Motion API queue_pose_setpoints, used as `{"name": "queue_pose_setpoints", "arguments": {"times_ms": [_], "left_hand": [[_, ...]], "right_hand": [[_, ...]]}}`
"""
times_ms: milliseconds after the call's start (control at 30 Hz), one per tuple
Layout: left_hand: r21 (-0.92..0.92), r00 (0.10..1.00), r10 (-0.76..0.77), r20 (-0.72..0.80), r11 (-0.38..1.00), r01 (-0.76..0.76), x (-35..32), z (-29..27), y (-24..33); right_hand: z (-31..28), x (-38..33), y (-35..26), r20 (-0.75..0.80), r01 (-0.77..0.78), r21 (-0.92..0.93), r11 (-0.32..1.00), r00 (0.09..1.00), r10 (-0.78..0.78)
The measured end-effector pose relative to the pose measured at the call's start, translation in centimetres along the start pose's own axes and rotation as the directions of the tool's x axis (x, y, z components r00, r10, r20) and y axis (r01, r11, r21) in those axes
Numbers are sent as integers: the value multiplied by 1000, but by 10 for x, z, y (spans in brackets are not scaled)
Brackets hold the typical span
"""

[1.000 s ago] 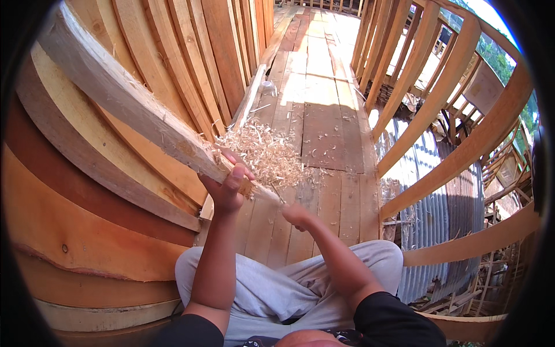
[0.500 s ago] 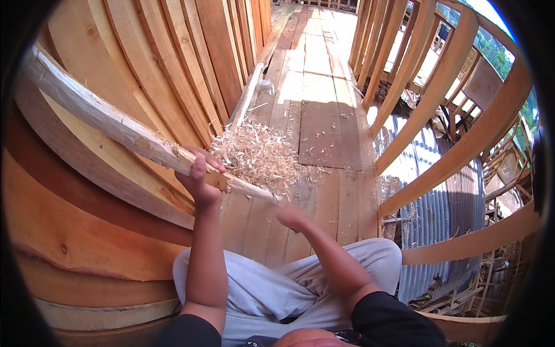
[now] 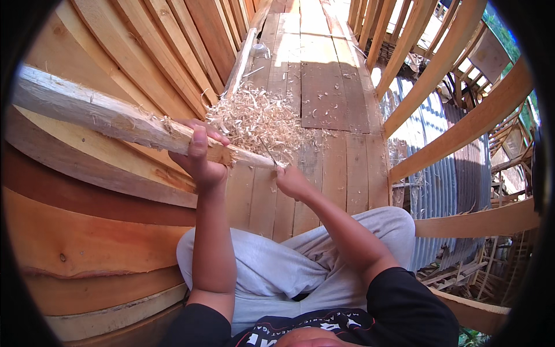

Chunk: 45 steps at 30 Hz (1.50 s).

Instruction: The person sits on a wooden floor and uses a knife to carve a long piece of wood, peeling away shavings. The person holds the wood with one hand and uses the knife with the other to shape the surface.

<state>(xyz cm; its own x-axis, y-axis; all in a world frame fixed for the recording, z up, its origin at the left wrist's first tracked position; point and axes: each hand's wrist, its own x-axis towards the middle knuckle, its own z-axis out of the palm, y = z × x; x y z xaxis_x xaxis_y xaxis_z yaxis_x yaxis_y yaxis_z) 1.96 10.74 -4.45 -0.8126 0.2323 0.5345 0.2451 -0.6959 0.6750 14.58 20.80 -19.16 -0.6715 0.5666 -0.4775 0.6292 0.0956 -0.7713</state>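
A long, pale, roughly peeled wooden pole (image 3: 110,113) slants from the far left down to a thinner, whittled tip near the middle. My left hand (image 3: 203,155) is wrapped round it from below, close to where the thick part steps down to the thin end. My right hand (image 3: 293,183) is closed at the tip, gripping what looks like a knife (image 3: 267,152). Its thin dark blade lies across the whittled end; the handle is hidden in my fist. A heap of curled wood shavings (image 3: 254,118) lies on the floor just beyond the tip.
Stacked planks (image 3: 98,248) and upright boards line the left side. Slatted wooden railing (image 3: 462,136) runs along the right, with corrugated metal sheets (image 3: 436,173) below it. A small clear container (image 3: 261,51) sits on the plank floor (image 3: 329,196) farther ahead. My crossed legs are close below.
The whole view has tipped, so the floor and both hands sit higher in the picture. The blurred right hand is now sharp and the blade shows plainly. Both grips are kept.
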Motion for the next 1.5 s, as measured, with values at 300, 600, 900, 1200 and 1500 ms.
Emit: {"name": "queue_pose_setpoints", "arguments": {"times_ms": [300,600,900,1200,1500], "left_hand": [[276,951,64,-302,961,23,10,6,2],[359,930,147,-336,933,-17,-1,24,6],[340,878,81,-471,935,97,11,24,7],[373,886,145,-441,927,34,1,23,4],[364,868,151,-473,931,37,9,19,7]], "right_hand": [[25,26,30,-154,233,-64,970,958,-240],[22,-19,-20,-125,288,-20,958,949,-288],[6,9,7,-59,152,-19,988,987,-153],[11,-25,-39,-130,313,-31,949,940,-314],[18,-14,-20,-84,231,-72,970,968,-236]]}}
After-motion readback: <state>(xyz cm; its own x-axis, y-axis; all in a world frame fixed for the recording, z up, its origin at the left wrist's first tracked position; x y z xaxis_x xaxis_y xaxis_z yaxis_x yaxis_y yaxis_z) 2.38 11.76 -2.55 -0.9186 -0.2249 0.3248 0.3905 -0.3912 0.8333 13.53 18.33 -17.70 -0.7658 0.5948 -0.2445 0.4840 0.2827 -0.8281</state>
